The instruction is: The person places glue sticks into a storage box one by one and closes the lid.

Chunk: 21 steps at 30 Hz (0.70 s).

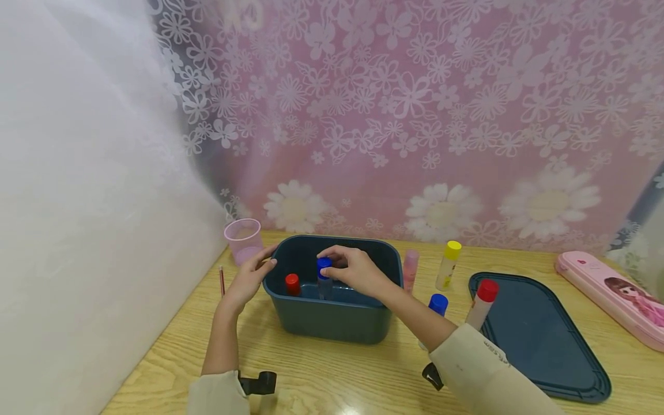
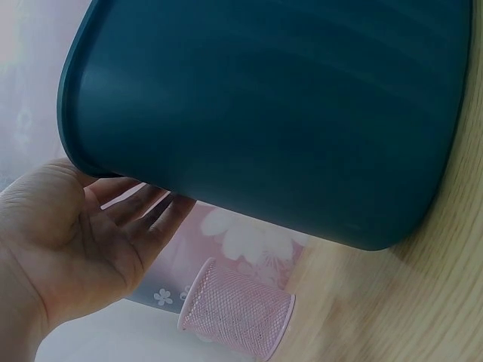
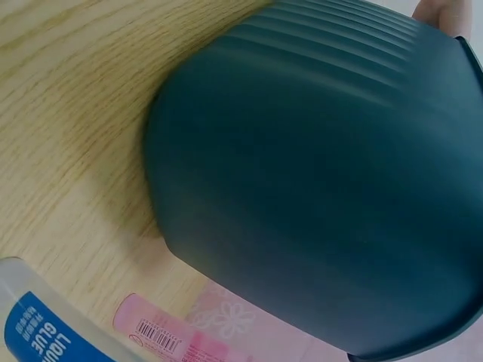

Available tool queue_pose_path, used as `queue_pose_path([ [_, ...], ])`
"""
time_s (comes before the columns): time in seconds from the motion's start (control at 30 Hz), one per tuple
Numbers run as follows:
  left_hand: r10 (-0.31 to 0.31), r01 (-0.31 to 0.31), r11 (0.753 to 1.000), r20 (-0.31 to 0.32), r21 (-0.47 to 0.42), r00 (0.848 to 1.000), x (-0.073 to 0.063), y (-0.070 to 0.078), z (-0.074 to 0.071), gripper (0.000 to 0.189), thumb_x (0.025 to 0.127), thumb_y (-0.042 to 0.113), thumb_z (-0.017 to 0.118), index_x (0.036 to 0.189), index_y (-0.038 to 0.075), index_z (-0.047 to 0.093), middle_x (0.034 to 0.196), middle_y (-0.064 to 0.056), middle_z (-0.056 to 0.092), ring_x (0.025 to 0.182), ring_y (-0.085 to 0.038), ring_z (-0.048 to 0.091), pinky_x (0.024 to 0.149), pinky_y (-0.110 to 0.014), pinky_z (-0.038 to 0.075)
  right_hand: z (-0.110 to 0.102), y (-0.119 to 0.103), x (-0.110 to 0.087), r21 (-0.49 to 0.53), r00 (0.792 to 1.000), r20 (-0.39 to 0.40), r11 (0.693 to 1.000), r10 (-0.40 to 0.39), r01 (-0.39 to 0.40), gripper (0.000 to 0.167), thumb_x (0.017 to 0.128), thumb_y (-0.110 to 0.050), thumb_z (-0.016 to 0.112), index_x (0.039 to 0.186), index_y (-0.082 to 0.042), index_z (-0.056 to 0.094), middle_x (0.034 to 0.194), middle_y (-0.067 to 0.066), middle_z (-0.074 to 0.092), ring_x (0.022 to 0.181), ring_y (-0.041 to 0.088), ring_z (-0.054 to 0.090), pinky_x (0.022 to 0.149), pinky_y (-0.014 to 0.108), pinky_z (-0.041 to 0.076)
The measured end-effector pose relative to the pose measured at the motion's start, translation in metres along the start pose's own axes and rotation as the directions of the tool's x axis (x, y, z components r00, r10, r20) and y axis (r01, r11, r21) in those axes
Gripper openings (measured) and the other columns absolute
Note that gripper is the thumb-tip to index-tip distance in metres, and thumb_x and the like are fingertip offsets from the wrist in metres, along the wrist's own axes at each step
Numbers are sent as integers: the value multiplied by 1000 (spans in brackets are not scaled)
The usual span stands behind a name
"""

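Note:
A dark teal plastic bin stands on the wooden table. My left hand holds its left rim; the left wrist view has the fingers along the outer wall, with the thumb mostly hidden there. Inside the bin, my right hand pinches the blue cap of an upright clear glue bottle. To its left in the bin is a bottle with a red cap, its lower part hidden by the front wall. The right wrist view shows the bin's outside, and the right hand is out of sight there.
Right of the bin stand a pink tube, a yellow-capped glue bottle, a blue-capped glue bottle and a red-capped one. Farther right lie a dark lid and pink pencil case. Left are a pink mesh cup and pencil.

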<state>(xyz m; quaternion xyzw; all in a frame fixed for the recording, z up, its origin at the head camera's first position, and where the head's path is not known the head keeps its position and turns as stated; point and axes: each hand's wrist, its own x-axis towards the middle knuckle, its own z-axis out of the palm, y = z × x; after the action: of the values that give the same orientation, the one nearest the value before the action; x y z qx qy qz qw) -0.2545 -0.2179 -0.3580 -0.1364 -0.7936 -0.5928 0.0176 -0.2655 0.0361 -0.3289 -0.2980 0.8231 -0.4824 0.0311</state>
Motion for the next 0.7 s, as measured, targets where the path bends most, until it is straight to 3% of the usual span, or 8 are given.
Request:
queue_pose_path([
  [0.4,-2,2,1000,1,2,1000,-1,1,-1,48,99,18,44,142,1,32,145,-18,27,127,-35,31,103,-50,23,2,4,0,-67,992,129,998,10,-1,23,83,-14,69,105,-8,64,96,2,63,86,15,62,72,27,50],
  [0.7,-6,6,1000,2,7,1000,-1,2,0,48,99,17,44,142,0,31,145,-18,27,127,-35,31,103,-49,24,4,6,0,-67,988,152,997,35,-25,22,82,-13,71,102,-9,64,92,-1,62,84,14,62,72,26,50],
])
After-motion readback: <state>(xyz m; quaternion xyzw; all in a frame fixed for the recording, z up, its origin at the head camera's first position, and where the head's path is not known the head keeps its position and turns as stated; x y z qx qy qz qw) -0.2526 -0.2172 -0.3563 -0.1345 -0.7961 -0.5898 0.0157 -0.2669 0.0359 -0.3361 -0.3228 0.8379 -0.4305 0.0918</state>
